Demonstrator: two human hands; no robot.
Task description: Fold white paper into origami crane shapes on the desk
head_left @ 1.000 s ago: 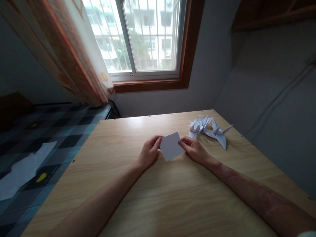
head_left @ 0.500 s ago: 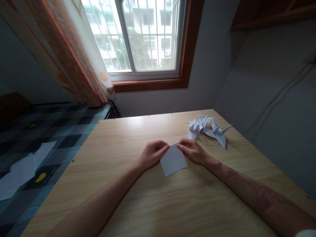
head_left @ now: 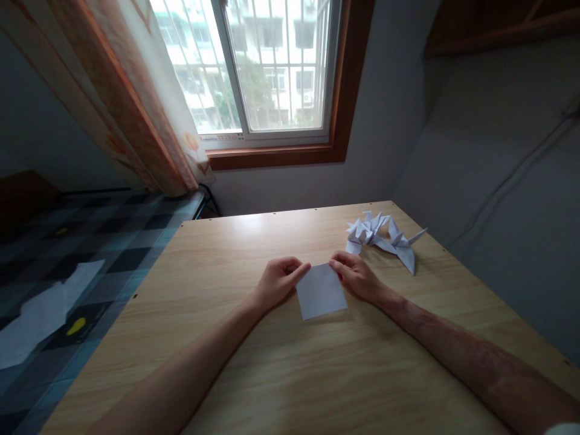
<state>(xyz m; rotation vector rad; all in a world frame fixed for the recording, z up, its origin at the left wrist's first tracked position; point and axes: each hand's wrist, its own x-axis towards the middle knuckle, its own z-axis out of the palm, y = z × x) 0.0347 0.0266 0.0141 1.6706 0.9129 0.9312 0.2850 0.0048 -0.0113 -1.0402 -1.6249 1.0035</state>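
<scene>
Two hands (head_left: 277, 279) are holding a small paper square (head_left: 321, 293) above the table (head_left: 272, 374)

A person is stretching both bare forearms over the table from its near side. The left hand is closing loosely, its thumb pressing on the far left corner of the paper and its fingers curling partly underneath. The right hand (head_left: 360, 277) is pinching the far right corner between thumb and curled fingers, the gap between them being nearly shut. Together they are keeping the white square spread out around the middle of the table, its loose edge facing the table's near side. Whether that edge is touching the table, one cannot tell.

Several folded paper birds (head_left: 368, 229) are resting in a cluster toward the table's far right corner, just beyond the right hand, their wings and points overlapping. To the left of the table, a bed (head_left: 27, 241) is bearing a checked cover, and some white sheets (head_left: 43, 314) are lying on it. Beyond the table's far edge, a window (head_left: 285, 66) is letting in daylight, and a patterned curtain (head_left: 113, 78) is hanging beyond the table's far left corner.
</scene>
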